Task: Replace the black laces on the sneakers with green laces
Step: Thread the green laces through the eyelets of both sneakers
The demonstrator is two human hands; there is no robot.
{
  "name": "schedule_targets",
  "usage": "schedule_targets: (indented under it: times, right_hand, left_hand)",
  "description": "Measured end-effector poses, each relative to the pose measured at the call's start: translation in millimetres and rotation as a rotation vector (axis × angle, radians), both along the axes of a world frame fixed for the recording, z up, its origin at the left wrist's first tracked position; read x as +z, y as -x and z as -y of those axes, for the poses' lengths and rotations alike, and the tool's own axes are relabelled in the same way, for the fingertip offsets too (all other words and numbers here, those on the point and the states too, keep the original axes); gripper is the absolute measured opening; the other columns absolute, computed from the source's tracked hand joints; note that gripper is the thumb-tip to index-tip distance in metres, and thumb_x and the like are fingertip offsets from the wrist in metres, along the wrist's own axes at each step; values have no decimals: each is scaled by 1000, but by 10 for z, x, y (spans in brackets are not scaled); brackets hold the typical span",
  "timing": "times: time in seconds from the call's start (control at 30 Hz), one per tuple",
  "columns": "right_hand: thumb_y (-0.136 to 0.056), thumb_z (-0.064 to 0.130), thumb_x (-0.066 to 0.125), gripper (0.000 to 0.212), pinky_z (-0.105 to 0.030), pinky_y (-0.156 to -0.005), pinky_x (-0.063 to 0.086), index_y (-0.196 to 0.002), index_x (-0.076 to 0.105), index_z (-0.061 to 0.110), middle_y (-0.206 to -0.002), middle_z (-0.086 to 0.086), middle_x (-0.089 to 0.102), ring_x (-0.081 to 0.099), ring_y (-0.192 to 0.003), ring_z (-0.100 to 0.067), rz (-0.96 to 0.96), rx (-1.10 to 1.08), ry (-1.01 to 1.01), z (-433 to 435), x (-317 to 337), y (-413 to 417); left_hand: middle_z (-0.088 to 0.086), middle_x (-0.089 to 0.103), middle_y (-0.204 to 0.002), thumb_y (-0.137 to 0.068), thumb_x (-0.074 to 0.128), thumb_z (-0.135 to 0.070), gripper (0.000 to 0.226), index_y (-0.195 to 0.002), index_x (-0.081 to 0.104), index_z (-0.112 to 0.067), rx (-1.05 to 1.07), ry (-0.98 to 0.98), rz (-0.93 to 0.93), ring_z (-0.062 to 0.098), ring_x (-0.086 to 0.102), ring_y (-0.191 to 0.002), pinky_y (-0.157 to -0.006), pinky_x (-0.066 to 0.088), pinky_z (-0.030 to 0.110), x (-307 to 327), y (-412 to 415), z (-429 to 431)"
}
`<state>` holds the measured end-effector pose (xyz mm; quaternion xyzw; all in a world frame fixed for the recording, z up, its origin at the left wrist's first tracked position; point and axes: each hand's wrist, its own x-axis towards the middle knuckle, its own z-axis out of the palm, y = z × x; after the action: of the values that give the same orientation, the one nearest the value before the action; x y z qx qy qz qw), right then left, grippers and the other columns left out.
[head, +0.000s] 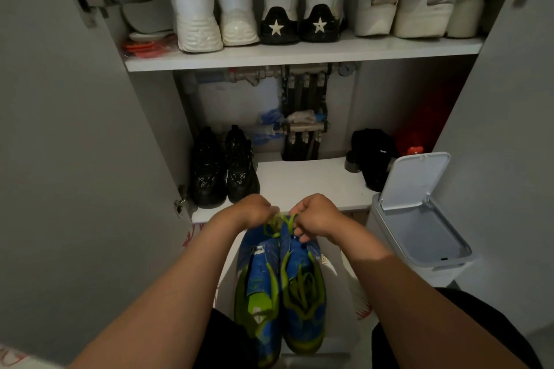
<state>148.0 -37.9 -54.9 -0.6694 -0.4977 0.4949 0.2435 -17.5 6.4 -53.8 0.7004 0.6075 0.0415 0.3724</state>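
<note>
Two blue and green sneakers hang side by side in front of an open shoe cabinet, the left sneaker [257, 293] and the right sneaker [304, 293], toes pointing down toward me. Both carry green laces [280, 223], bunched at the top. My left hand [253, 210] and my right hand [317, 214] are curled round those laces just above the shoes, almost touching each other. No black laces are in view.
The lower shelf [302, 183] holds a pair of black shoes [223, 169] at left and a black item at right. Pipes run behind it. The upper shelf [299, 52] carries several white shoes. A white bin [419, 225] with its lid up stands at right.
</note>
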Motion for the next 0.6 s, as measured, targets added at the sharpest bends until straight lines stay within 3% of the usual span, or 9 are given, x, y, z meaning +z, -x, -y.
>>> schedule_targets:
  times: [0.07, 0.1, 0.2, 0.27, 0.37, 0.47, 0.6]
  right_hand:
    - [-94, -1, 56, 8, -32, -54, 58, -94, 61, 4, -74, -14, 65, 61, -56, -22, -60, -20, 15, 24, -1, 50]
    - [-96, 4, 57, 4, -30, -51, 56, -96, 60, 4, -74, -13, 66, 61, -55, -21, -98, -35, 21, 39, 11, 72]
    - [-100, 21, 53, 19, -23, -46, 46, -95, 62, 6, -78, -10, 72, 64, -56, -21, -207, -81, 56, 31, 48, 109]
    - [-100, 23, 48, 24, -21, -45, 40, -94, 64, 7, -82, -10, 74, 65, -57, -21, -282, -120, 86, 26, 60, 149]
    - [-102, 22, 46, 25, -22, -47, 38, -93, 64, 8, -82, -10, 73, 64, -56, -18, -427, -186, 96, 29, 68, 215]
    - [-104, 20, 44, 25, -21, -47, 38, -94, 63, 6, -77, -8, 67, 59, -53, -14, -562, -215, 113, 47, 94, 273]
    - [-105, 19, 43, 25, -21, -51, 36, -94, 63, 5, -75, -6, 61, 53, -57, -13, -667, -218, 168, 95, 112, 334]
  left_hand:
    - [11, 61, -130, -99, 51, -21, 31, -128, 60, -13, 46, -148, 30, 25, 57, -119, -96, 42, 27, 10, 19, 22]
    - [10, 64, -124, -98, 50, -14, 27, -121, 61, -20, 79, -210, 82, 24, 61, -111, -93, 45, 28, 14, 33, 30]
    - [2, 66, -86, -89, 49, -10, 22, -85, 58, -30, 118, -304, 148, 21, 61, -76, -79, 53, 40, 73, 81, 56]
    - [1, 64, -79, -88, 52, -12, 17, -81, 61, -25, 82, -206, 169, 19, 60, -68, -70, 56, 38, 106, 88, 129]
    - [3, 68, -88, -90, 59, -12, 10, -94, 68, -15, 35, -29, 197, 16, 62, -69, -58, 54, 26, 121, 92, 258]
    - [4, 71, -94, -91, 62, -15, 19, -108, 69, -13, -29, 33, 268, 11, 63, -67, -49, 42, 19, 132, 142, 327]
    - [-9, 66, -75, -94, 65, -23, 20, -106, 73, -9, 11, 23, 367, 7, 53, -61, -45, 37, 12, 130, 267, 411]
